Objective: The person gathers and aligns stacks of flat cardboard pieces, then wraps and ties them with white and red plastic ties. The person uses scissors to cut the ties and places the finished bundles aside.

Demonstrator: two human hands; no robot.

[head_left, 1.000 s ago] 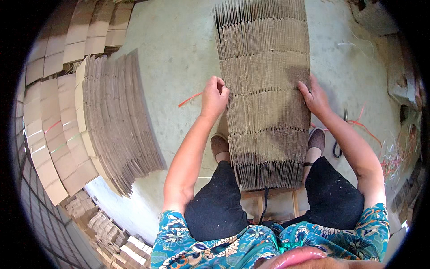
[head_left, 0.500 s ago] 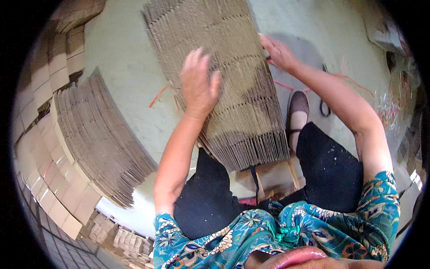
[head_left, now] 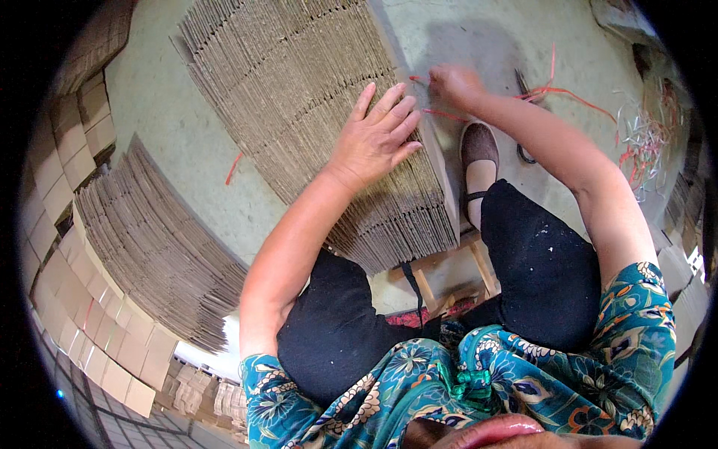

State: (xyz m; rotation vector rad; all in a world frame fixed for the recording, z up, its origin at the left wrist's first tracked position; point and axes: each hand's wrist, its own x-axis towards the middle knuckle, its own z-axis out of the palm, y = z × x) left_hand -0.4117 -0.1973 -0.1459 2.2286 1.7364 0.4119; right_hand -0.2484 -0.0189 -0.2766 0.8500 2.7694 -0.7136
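Note:
A long bundle of flattened corrugated cardboard (head_left: 299,97) lies in front of me, its many brown edges facing up. On its top, near the right side, rests my left hand (head_left: 378,138) with the fingers spread and nothing held. Just off the bundle's right side, my right hand (head_left: 455,86) is closed in a fist. A red plastic strap (head_left: 419,78) runs from its fingers toward the cardboard. Another length of red strap (head_left: 446,115) passes just below that hand. A loose red end (head_left: 234,169) pokes out at the bundle's left side.
A second row of flat cardboard (head_left: 157,247) lies to the left, beside stacked cartons (head_left: 82,292). Dark-handled scissors (head_left: 526,153) and trailing red strap (head_left: 576,93) lie on the floor near my shoe (head_left: 479,146). Tangled strap scraps (head_left: 647,146) are at the right. A wooden frame (head_left: 449,273) stands between my legs.
My left hand has moved right across the bundle and settled with fingers spread. My right hand has come slightly away from the bundle's side and closed. The bundle appears further left in view.

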